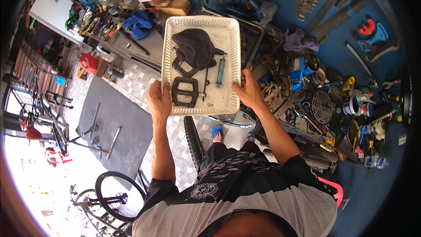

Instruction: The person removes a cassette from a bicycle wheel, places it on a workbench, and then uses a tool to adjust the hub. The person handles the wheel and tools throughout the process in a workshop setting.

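Note:
A white plastic basket [201,109] with slotted walls is held up in front of me by both hands. My left hand [159,99] grips its near left corner, thumb over the rim. On the right wall, my right hand [250,90] clasps the rim. Inside lie a crumpled dark cloth [194,48], a black flat bicycle pedal [185,91] and a blue-green syringe-like tube [220,73]. A second black pedal [184,67] is partly hidden under the cloth. A thin dark tool [205,84] lies between the pedals and the tube.
Behind the basket runs a cluttered workbench [151,48] with a blue cloth [138,23]. Tools hang on the blue wall [280,0]. To the right are bicycle cassettes [321,107] and cups. A dark mat [115,127], a tyre [193,140] and bicycles [118,197] are at left and below.

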Demonstrator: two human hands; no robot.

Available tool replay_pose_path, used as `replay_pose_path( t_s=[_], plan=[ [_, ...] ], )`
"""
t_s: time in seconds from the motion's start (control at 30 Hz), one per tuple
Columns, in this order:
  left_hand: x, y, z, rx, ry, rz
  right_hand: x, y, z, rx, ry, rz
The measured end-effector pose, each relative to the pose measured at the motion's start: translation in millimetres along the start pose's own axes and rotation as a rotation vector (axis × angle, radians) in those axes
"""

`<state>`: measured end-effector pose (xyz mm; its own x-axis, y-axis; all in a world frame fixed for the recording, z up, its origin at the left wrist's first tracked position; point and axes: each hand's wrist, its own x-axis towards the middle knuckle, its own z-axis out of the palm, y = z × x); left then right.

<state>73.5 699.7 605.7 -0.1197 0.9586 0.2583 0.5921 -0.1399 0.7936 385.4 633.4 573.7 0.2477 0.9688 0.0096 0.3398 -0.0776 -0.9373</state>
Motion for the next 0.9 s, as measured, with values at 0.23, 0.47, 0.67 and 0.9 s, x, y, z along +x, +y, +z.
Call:
replay_pose_path(
  t_s=[0.23,0.47,0.67,0.9],
  plan=[
    [-55.4,-9.0,-3.1,0.019,0.024,-0.144,8.4,-84.0,23.3,-0.710,0.060,-0.674],
    [-67.4,-7.8,5.7,-0.047,0.031,-0.197,116.4,-104.2,21.5,-0.404,0.099,-0.464],
    [-70.9,-6.3,-8.6,-0.008,0.071,-0.180,105.9,-162.5,-8.4,0.098,0.239,-0.757],
    [-81.9,-71.5,-54.7,0.062,0.171,-0.186,9.8,-124.1,37.0,-0.234,-0.302,-0.615]
  ],
)
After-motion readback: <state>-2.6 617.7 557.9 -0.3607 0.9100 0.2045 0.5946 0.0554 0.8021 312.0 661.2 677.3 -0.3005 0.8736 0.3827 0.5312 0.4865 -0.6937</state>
